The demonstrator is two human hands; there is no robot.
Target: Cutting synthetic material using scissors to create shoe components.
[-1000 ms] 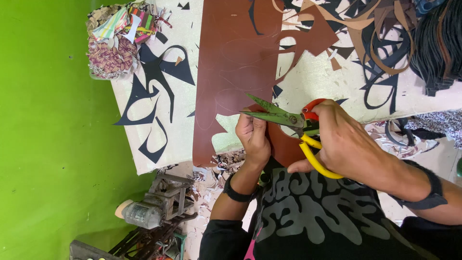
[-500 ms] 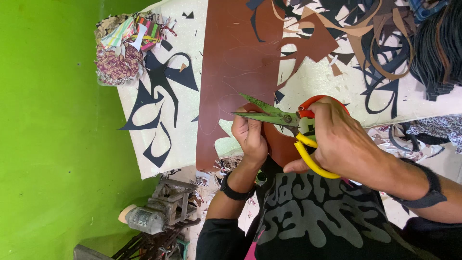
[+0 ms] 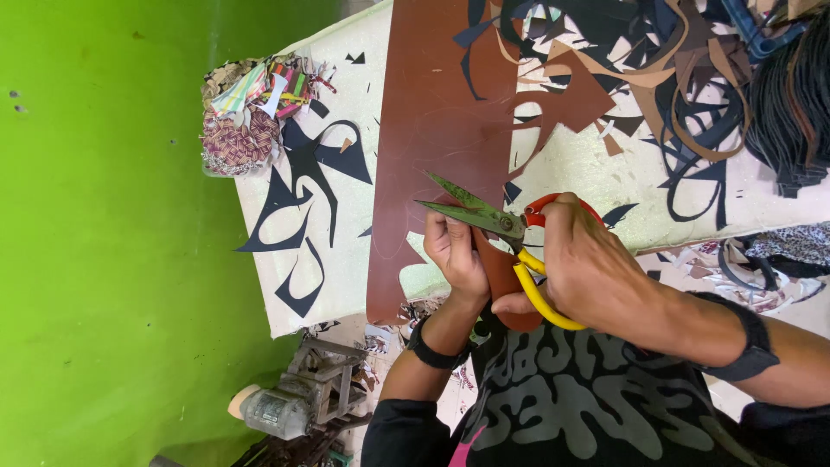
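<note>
Gripping the red-and-yellow-handled metal scissors (image 3: pixel 497 227), the right hand (image 3: pixel 596 268) is closed around the handles with the blades parted and pointing toward nine o'clock. The left hand (image 3: pixel 456 252) pinches the edge of the large brown leather sheet (image 3: pixel 432 130), which lies on the pale worktable (image 3: pixel 346 216); a basket of colourful scraps (image 3: pixel 251 112) sits at ten o'clock.

Not much elbow room here tbh. The brown leather sheet (image 3: pixel 432 130) covers the middle of the worktable (image 3: pixel 346 259), and the open scissors (image 3: pixel 484 216) stick out right over it. Past the right hand (image 3: pixel 596 268) it's a tangle of leather strips and offcuts (image 3: pixel 683 95), so no clean way through there. Beyond the left hand (image 3: pixel 454 251), black cut-out scraps (image 3: pixel 303 190) lie flat, easy to pass over. A heaped bowl of scraps (image 3: pixel 251 112) blocks the far corner.
</note>
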